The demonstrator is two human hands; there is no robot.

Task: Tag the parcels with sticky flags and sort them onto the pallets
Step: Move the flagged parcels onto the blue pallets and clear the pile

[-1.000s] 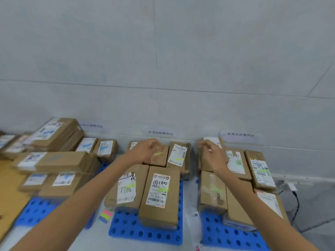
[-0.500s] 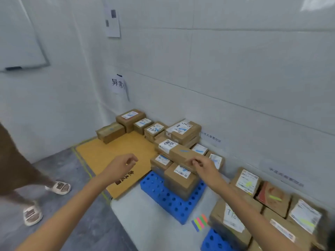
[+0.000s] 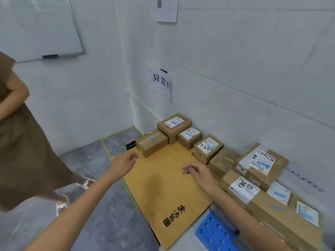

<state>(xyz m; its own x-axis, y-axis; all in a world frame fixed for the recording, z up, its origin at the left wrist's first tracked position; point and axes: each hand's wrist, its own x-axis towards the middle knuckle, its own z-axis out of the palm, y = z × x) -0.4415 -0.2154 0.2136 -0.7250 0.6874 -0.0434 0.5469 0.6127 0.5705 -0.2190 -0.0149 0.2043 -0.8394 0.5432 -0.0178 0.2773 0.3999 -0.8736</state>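
Observation:
My left hand [image 3: 124, 163] hovers over the near-left edge of a yellow cardboard sheet [image 3: 163, 182] on the floor, fingers loosely curled, holding nothing. My right hand [image 3: 198, 172] hangs over the sheet's right side, fingers apart and empty. Brown parcels with white labels and blue flags line the wall: one tall box [image 3: 174, 125], a smaller one [image 3: 190, 135], a plain box [image 3: 152, 144] and one with handwriting [image 3: 208, 148]. More stacked parcels [image 3: 261, 164] sit on a blue pallet [image 3: 215, 232] at the right.
Another person in a brown dress [image 3: 21, 142] and sandals stands at the left on the grey floor. A paper sign [image 3: 160, 82] hangs on the white wall in the corner. A whiteboard [image 3: 36, 28] is mounted upper left. Yellow tape [image 3: 108, 153] marks the floor.
My view has swung left from the blue pallets to the corner with the yellow sheet. Both hands moved away from the parcels and now hover empty over the sheet.

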